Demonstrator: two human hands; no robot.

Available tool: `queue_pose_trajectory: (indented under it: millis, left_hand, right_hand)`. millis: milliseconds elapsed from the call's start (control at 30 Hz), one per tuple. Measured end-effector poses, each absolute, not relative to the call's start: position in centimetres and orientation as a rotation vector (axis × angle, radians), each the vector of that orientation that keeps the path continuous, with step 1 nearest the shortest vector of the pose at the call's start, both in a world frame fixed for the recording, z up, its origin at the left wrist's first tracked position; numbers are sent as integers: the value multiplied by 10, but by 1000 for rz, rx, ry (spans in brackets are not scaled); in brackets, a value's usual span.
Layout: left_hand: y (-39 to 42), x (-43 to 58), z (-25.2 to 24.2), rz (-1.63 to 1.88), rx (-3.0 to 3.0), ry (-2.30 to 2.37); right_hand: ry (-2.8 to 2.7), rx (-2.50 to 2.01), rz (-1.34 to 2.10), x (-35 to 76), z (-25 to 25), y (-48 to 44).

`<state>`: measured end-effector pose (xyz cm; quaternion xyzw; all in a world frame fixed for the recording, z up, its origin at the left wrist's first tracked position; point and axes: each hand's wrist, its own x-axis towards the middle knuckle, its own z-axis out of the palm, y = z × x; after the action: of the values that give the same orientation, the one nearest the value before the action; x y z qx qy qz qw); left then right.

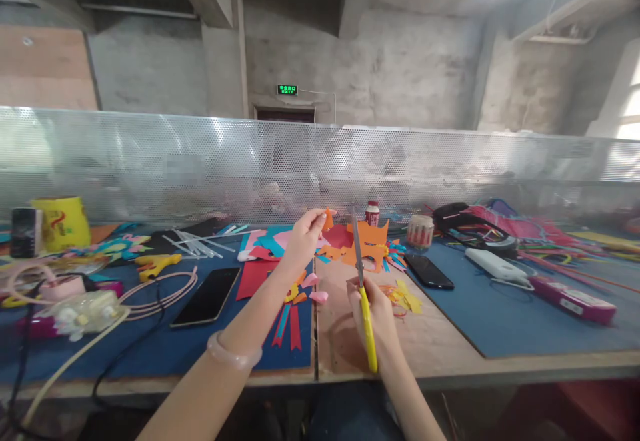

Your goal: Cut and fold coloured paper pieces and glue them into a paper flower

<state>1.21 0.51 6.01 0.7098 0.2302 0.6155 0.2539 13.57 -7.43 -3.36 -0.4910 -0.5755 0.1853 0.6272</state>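
My left hand [303,236] is raised over the table and pinches a small orange paper piece [328,219] between its fingertips. A pale bangle [233,354] sits on that wrist. My right hand [374,309] is closed round the yellow handles of a pair of scissors [362,287], whose blades point up and away, just right of the orange piece. Beyond both hands lie orange, red, pink and blue paper cut-outs [367,244]. Small pink and yellow scraps [318,295] lie on the bare wood between my arms.
Black phones lie at left [207,295] and right [429,271]. A yellow glue gun [156,265], pink cable [165,291], yellow cup [64,222], white power bank [495,264], magenta case [573,299] and tape roll [420,230] crowd the blue mats. A perforated metal screen [200,161] closes the back.
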Motion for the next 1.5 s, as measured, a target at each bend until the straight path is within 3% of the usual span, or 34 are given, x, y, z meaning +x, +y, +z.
queue_pose_trajectory:
  millis: [433,1500]
  left_hand:
    - [-22,29,60,1842,1773,557]
    - [-25,34,57,1776,1647,464]
  right_hand:
    - [-1319,-1133,528,134,-26,-75]
    - [-1324,-1105,573,136,-28,-76]
